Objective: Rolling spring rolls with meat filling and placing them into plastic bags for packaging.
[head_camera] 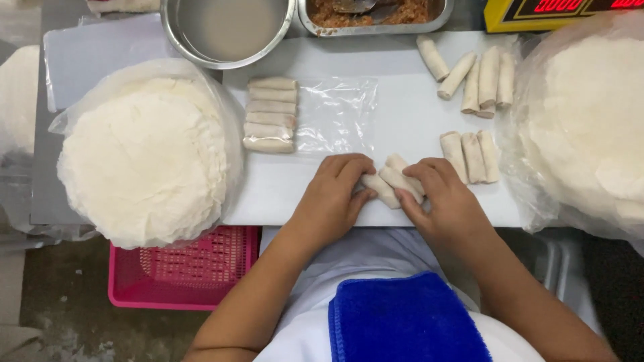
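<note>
My left hand [333,194] and my right hand [439,198] meet at the front edge of a white board [402,121], both gripping a small cluster of pale spring rolls [392,179] between the fingertips. Several finished rolls lie in a neat row on a clear plastic sheet [271,114] at the board's left. Three more rolls [471,156] sit just right of my right hand, and a looser group [476,77] lies at the back right.
A round stack of white wrappers in plastic [144,154] lies left; another stack [590,121] lies right. A metal bowl of pale liquid [228,30] and a tray of reddish filling [376,13] stand behind. A pink basket [181,271] sits below; a blue cloth [406,322] covers my lap.
</note>
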